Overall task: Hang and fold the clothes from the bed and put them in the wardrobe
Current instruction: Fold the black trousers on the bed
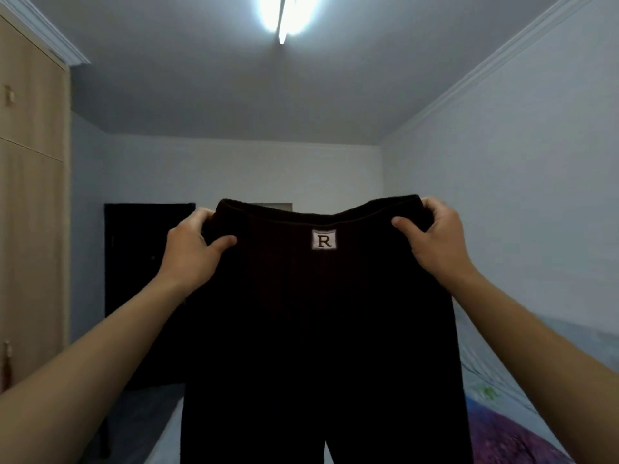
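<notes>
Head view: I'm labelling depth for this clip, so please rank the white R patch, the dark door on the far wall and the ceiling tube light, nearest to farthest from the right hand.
1. White square R patch on the black trousers, just left of the right hand.
2. Dark door, far wall, left.
3. Ceiling tube light, overhead; its rank against the door is uncertain.

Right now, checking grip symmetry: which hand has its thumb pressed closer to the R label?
The right hand; its thumb lies nearer the R label than the left hand.
</notes>
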Motion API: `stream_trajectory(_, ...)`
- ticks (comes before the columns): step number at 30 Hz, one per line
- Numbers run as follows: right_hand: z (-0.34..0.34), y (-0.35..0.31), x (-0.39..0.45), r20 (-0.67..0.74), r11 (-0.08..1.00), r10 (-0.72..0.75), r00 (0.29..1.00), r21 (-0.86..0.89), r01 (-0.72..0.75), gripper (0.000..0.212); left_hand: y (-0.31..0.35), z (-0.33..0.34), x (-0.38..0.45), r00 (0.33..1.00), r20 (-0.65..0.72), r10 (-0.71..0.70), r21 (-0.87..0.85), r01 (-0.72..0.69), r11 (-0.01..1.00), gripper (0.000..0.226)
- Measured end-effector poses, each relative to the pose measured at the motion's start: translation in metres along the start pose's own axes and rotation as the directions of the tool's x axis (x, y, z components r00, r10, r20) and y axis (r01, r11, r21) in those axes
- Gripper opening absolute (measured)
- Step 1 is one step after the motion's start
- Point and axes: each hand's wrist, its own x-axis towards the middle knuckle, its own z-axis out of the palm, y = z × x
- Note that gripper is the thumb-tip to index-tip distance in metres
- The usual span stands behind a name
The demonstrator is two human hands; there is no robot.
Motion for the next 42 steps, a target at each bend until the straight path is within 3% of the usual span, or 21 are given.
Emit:
stream_trajectory(3,-0.010,-0.005,-0.004,0.094,0.994,0.047,0.994,0.091,-0.056,0.020,0.005,-0.008,-0.015,0.980,0.180,-0.087,-0.286,0.137,0.948,0.025)
stream_trajectory(5,-0.017,0.002,-0.016,0.219,0.974,0.141,0.965,0.145,-0.175,0.020,0.001,-0.010,-0.033,0.920,0.373,-0.124,-0.423,0.287,0.859,0.032)
stream_trajectory(7,-0.024,0.017,-0.035,0.337,0.935,0.252,0.907,0.158,-0.318,0.019,-0.011,-0.007,-0.053,0.860,0.491,-0.141,-0.430,0.380,0.819,0.044)
stream_trajectory(9,-0.032,0.035,-0.056,0.430,0.895,0.351,0.832,0.107,-0.433,0.018,-0.023,0.001,-0.075,0.826,0.534,-0.182,-0.382,0.427,0.820,0.038)
stream_trajectory(12,-0.044,0.056,-0.085,0.517,0.823,0.441,0.734,0.095,-0.561,0.016,-0.037,0.008,-0.104,0.793,0.544,-0.275,-0.293,0.486,0.823,0.023)
stream_trajectory(17,-0.057,0.080,-0.117,0.533,0.748,0.517,0.670,0.101,-0.656,0.017,-0.050,0.016,-0.130,0.804,0.500,-0.323,-0.276,0.501,0.820,0.013)
stream_trajectory(23,-0.051,0.095,-0.147,0.509,0.691,0.568,0.646,0.131,-0.711,0.014,-0.053,0.027,-0.145,0.756,0.551,-0.355,-0.253,0.556,0.792,0.013)
stream_trajectory(30,-0.056,0.108,-0.173,0.526,0.690,0.611,0.592,0.014,-0.724,0.015,-0.062,0.042,-0.172,0.656,0.669,-0.350,-0.127,0.565,0.815,0.014)
stream_trajectory(34,-0.059,0.113,-0.182,0.520,0.697,0.615,0.592,-0.007,-0.717,0.014,-0.071,0.050,-0.181,0.688,0.568,-0.451,-0.132,0.617,0.776,0.007)
stream_trajectory(39,-0.047,0.119,-0.197,0.460,0.760,0.602,0.653,-0.078,-0.645,0.010,-0.078,0.064,-0.187,0.696,0.511,-0.504,-0.105,0.632,0.767,0.008)
stream_trajectory(42,-0.048,0.118,-0.199,0.524,0.779,0.594,0.611,-0.184,-0.599,0.007,-0.075,0.065,-0.192,0.715,0.515,-0.473,-0.108,0.602,0.791,0.008)
